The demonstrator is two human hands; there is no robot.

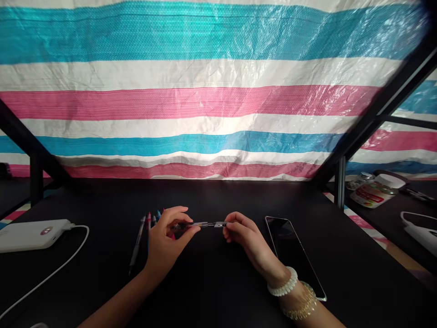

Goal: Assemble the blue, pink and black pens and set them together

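A slim pen [206, 224] with a clear and dark barrel lies level between my two hands above the black table. My left hand [167, 239] grips its left end between thumb and fingers. At its right end, my right hand [247, 237] pinches the tip part, the other fingers curled. Whether the pen is in one piece or parted near the middle is too small to tell. Beside and partly behind my left hand are several pens, among them a grey one [137, 246] and a red one [149, 220].
A phone [295, 255] lies right of my right hand. On the left is a white power bank [34, 235] with a white cable [73, 251]. A jar [375, 191] stands at the far right. Black frame bars and a striped sheet [205, 102] rise behind the table [211, 282].
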